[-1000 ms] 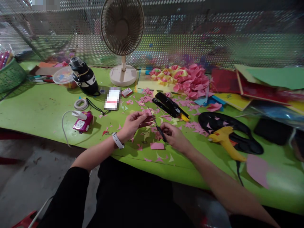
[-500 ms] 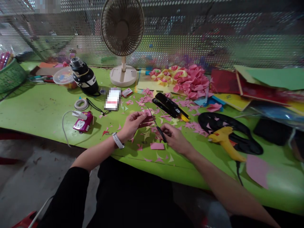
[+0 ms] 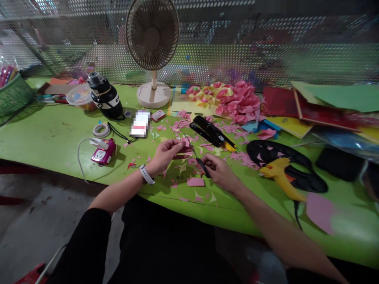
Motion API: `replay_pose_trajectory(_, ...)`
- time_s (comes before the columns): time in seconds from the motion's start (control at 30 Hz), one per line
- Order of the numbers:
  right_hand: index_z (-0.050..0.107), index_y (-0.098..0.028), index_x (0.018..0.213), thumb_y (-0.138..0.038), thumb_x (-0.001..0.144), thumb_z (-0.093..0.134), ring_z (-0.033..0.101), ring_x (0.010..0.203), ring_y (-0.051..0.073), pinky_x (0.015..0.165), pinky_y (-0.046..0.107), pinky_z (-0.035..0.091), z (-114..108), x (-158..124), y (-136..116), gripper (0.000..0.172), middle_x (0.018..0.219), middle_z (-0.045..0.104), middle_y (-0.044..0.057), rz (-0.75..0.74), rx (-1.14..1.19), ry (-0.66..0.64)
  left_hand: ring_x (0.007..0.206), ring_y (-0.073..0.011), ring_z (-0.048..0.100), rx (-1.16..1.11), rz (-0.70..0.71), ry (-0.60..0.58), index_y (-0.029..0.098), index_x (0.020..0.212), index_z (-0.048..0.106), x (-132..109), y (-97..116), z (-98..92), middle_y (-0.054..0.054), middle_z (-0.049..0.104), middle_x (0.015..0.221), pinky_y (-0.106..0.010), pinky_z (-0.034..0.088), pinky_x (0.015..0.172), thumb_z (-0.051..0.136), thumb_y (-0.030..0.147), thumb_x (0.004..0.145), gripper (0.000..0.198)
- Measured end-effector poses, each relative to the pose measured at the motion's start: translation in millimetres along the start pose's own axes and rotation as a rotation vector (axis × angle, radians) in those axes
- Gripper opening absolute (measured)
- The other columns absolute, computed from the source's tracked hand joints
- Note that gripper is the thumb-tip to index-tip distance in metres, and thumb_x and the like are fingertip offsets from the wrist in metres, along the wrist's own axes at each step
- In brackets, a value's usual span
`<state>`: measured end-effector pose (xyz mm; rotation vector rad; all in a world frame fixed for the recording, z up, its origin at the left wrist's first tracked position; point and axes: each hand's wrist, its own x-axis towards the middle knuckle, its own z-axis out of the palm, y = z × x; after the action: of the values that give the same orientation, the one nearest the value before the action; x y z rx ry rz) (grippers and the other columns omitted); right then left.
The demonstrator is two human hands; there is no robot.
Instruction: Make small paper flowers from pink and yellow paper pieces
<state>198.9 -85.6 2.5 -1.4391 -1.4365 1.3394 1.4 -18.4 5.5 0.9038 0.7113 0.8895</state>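
Between the thumb and fingers of my left hand (image 3: 167, 154) is a small piece of pink paper (image 3: 186, 142). My right hand (image 3: 220, 171) grips the black handles of a pair of scissors (image 3: 203, 167), whose blades point up and left toward that paper. Whether the blades touch the paper I cannot tell. Below the hands a pink paper rectangle (image 3: 196, 182) lies flat on the green table (image 3: 53, 138). Pink and pale yellow offcuts (image 3: 182, 167) are scattered around it. Just beyond the scissors rests a black stapler (image 3: 211, 132) with a yellow end.
Behind the stapler is a heap of pink paper petals (image 3: 239, 100). A yellow glue gun (image 3: 284, 177) lies on a black tray at right. Leftward are a phone (image 3: 140, 124), a tape roll (image 3: 101, 129), a purple power socket (image 3: 103, 153), a black bottle (image 3: 106, 96) and a fan (image 3: 153, 94).
The pink paper in my left hand has turned slightly and its edge looks rounder. The scissors have shifted slightly right and down with my right hand.
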Motion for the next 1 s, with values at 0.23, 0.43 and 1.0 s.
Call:
replay_pose_trajectory(0.23,0.055,-0.021,0.075,-0.065,0.07,0.078,0.056,0.059,0.014,0.051,0.027,0.046,-1.2,0.9,3.0,0.049,0.069,0.058,-0.001,0.013,0.029,-0.005,0.091,-0.021,0.075,0.034,-0.005,0.031,0.012,0.09,0.066,1.1,3.5,0.4,-0.01,0.076,0.095,-0.032,0.06,0.077,0.081,0.045,0.074,0.04)
replay_pose_trajectory(0.43,0.055,-0.022,0.076,-0.061,0.074,0.076,0.054,0.057,0.014,0.047,0.027,0.042,-3.0,-0.1,2.3,0.044,0.067,0.058,0.0,0.02,0.004,-0.01,0.088,-0.0189,0.075,0.075,-0.029,-0.016,0.012,0.09,0.066,2.0,4.5,-2.8,-0.01,0.077,0.094,-0.029,0.06,0.076,0.08,0.044,0.075,0.038)
replay_pose_trajectory(1.0,0.057,-0.022,0.078,-0.064,0.073,0.075,0.059,0.061,0.015,0.055,0.03,0.052,-4.0,-2.2,-1.7,0.046,0.071,0.061,0.001,0.017,0.041,-0.035,0.085,-0.0182,0.075,0.082,-0.017,-0.004,0.012,0.089,0.067,4.0,5.5,-5.4,-0.008,0.076,0.092,-0.031,0.06,0.076,0.081,0.044,0.074,0.038)
